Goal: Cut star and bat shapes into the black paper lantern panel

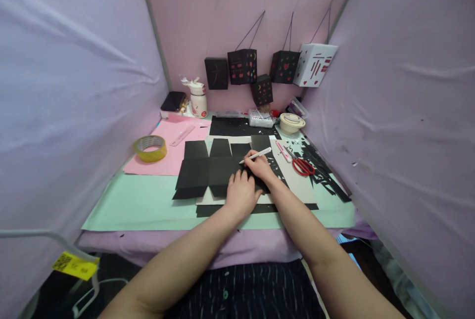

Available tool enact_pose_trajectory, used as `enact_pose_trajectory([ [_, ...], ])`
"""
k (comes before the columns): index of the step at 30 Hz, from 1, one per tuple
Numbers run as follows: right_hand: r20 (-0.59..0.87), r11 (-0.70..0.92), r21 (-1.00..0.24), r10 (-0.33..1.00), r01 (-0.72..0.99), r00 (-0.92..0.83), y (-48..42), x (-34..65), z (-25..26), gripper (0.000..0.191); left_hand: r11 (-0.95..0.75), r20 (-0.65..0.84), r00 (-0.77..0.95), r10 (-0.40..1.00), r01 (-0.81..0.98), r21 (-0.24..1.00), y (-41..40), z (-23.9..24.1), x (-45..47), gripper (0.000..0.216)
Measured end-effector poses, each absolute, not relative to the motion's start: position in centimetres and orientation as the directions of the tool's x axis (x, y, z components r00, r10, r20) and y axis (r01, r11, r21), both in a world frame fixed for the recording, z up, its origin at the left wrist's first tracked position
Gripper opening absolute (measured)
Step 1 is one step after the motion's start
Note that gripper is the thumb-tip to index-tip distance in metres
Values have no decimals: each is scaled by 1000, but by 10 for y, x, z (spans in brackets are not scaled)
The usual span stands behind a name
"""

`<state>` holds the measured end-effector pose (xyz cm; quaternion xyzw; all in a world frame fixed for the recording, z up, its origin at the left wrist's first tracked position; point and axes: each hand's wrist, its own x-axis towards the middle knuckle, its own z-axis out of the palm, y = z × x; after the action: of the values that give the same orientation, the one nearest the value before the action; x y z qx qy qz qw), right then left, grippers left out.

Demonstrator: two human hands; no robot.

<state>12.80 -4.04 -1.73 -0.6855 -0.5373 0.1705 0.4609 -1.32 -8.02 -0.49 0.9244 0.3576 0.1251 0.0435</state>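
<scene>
A black cardstock sheet (198, 170), cut as a flat box net with flaps, lies across a pale board (306, 188). My left hand (242, 191) rests flat on its lower part, fingers stretched forward. Just above and to the right, my right hand (260, 165) pinches a slim white pen-like tool (264, 152). The tool slants down to the left, its tip at the black sheet. Whether it is a pen or a craft knife cannot be told. Small cut-outs and pale scraps show on the sheet to the right of my right hand.
Red-handled scissors (303, 166), a pink cutter (283, 152) and black paper strips (328, 173) lie right. At left are yellow tape (150, 148), pink paper (148, 166) and a clear ruler (182, 136). A white bottle (198, 100) stands behind; paper lanterns (242, 67) hang at the back.
</scene>
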Motion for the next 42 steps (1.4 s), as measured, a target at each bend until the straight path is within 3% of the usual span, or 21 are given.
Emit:
enact_pose_trajectory([
  [5,280,32,-831,886,555,369,-41,129,-16,11,-741,188,717,672,650,170,-80,-4,-14,44],
  [12,373,160,-908,727,386,577,-41,138,-13,13,-742,191,717,670,650,164,-80,-7,-13,47],
  [27,280,86,-939,754,334,594,-44,145,-8,16,-744,193,719,667,652,144,-79,-7,-14,48],
  [32,260,41,-909,831,414,491,-50,147,-6,34,-741,206,713,671,657,138,-79,-7,-14,46],
  [38,380,45,-865,707,499,596,-52,146,-15,18,-744,198,718,667,652,146,-79,-7,-14,48],
  [42,372,43,-872,706,488,603,-53,150,-17,15,-742,201,715,670,654,148,-80,-7,-14,47],
])
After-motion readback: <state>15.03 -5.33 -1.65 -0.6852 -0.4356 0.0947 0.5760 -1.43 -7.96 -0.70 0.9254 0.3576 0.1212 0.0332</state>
